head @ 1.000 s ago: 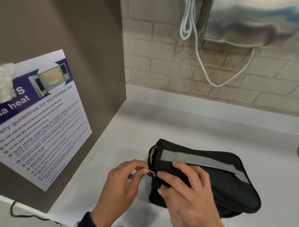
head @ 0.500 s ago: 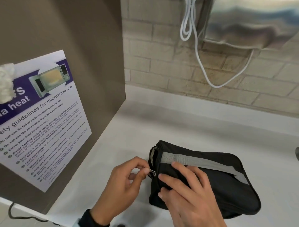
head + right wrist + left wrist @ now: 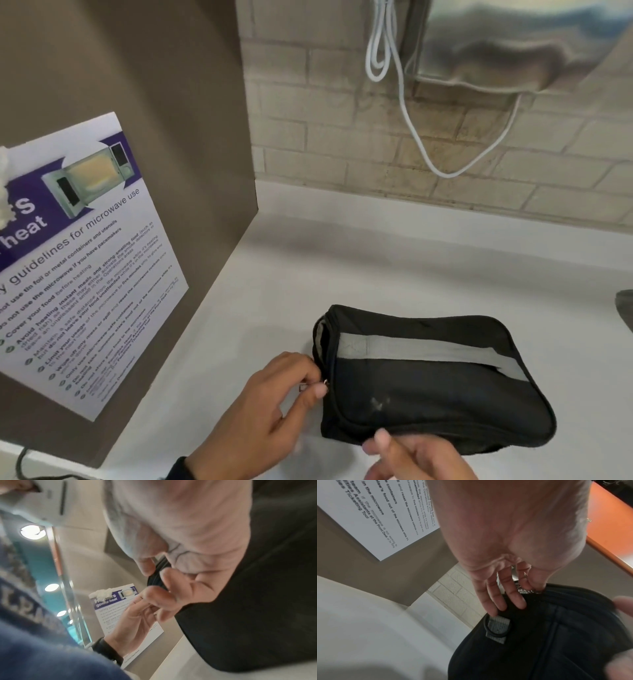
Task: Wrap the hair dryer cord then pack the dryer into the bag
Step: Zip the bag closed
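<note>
A black zip bag with a grey strap lies on the white counter. At its left end my left hand pinches the metal zipper pull between thumb and forefinger. In the left wrist view the left hand has its other fingers resting on the bag. My right hand hovers at the bag's near edge, fingers loosely curled and holding nothing. The right wrist view shows the right hand beside the bag. No hair dryer or cord shows outside the bag.
A brown panel with a microwave safety poster walls off the left side. A white cable hangs down the brick wall beside a steel appliance. A dark object pokes in at the right edge.
My right hand has come off the top of the bag and drawn back to its near edge. The left hand keeps its pinch on the zipper pull, slightly lower on the bag's end.
</note>
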Tool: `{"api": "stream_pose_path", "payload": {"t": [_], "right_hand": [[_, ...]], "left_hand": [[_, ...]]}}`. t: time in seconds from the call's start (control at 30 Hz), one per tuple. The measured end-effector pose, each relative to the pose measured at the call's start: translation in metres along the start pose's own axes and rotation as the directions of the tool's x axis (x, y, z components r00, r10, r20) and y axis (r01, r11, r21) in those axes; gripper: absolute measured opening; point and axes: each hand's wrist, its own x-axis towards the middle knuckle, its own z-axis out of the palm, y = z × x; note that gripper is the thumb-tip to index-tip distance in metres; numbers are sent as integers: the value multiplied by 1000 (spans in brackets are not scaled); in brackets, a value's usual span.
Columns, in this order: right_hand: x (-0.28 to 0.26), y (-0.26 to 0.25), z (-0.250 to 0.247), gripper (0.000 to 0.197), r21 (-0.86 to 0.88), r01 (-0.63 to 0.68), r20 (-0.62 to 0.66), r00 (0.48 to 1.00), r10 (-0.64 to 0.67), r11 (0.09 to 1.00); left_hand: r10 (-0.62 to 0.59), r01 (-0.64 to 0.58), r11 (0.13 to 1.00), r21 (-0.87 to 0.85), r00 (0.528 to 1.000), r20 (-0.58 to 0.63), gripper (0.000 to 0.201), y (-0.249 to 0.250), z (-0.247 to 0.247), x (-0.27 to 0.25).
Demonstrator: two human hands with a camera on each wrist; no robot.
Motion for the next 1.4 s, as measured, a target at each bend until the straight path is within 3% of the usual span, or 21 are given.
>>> {"api": "stream_pose_path", "payload": {"t": [0.03, 0.13, 0.23, 0.4, 0.47, 0.53, 0.57, 0.6, 0.63, 0.67, 0.7, 0.73, 0.77, 0.83, 0.9, 0.93, 1.13, 1.4], "right_hand": [[-2, -9, -5, 57, 108, -18, 50, 999, 13, 994], [9, -12, -12, 64, 198, -57, 11, 998, 56, 979], [19, -20, -14, 47, 274, -121, 29, 993, 118, 954], [26, -30, -11, 51, 292, -194, 54, 981, 186, 936], [26, -33, -9, 53, 194, -165, 87, 985, 150, 967], [24, -32, -6, 51, -104, -31, 150, 988, 46, 994], [23, -32, -5, 41, -266, 74, 207, 978, -18, 961], [22, -33, -5, 36, -446, 248, 296, 948, -120, 860], [22, -36, -11, 35, -594, 433, 310, 901, -304, 677], [18, -46, -15, 33, -657, 547, 253, 808, -532, 518], [15, -55, -16, 31, -692, 614, 201, 669, -715, 380], [19, -59, -17, 40, -725, 633, 185, 558, -809, 272], [22, -67, -18, 61, -778, 596, 203, 539, -817, 200], [39, -79, -20, 101, -887, 453, 270, 665, -696, 89], [51, -89, -18, 119, -928, 372, 314, 783, -538, 0], [56, -90, -15, 120, -933, 360, 328, 817, -474, -24], [64, -81, -6, 95, -916, 401, 375, 829, -416, -26], [60, -77, -5, 101, -932, 320, 362, 852, -379, -171]], "left_hand": [[6, -6, 1000, 1, 1000, 10, 14, 1, 1, 0], [37, -39, 999, 25, 997, 67, 14, 5, 8, 0], [43, -47, 998, 44, 995, 95, 13, 6, 12, 3], [62, -67, 995, 74, 996, 70, 9, 12, 11, 7], [67, -72, 992, 103, 996, 57, 8, 13, 12, 6], [81, -86, 988, 130, 996, 40, 10, 14, 12, 6], [80, -84, 987, 136, 996, 39, 10, 14, 11, 7], [76, -80, 988, 134, 996, 39, 11, 14, 11, 7], [70, -75, 989, 127, 997, 41, 11, 14, 11, 8], [66, -70, 990, 120, 997, 43, 11, 13, 11, 8], [62, -66, 991, 114, 997, 40, 11, 12, 11, 9], [61, -64, 993, 102, 998, 30, 11, 11, 12, 9], [61, -62, 994, 85, 998, 19, 12, 10, 12, 9], [62, -62, 996, 61, 998, 9, 12, 10, 14, 10], [65, -64, 997, 46, 998, -8, 11, 12, 14, 11], [61, -60, 998, 34, 998, -20, 12, 12, 14, 11], [59, -57, 998, 20, 994, -91, 11, 10, 15, 15], [22, -30, 999, -23, 964, -265, 8, 3, 14, 25]]}}
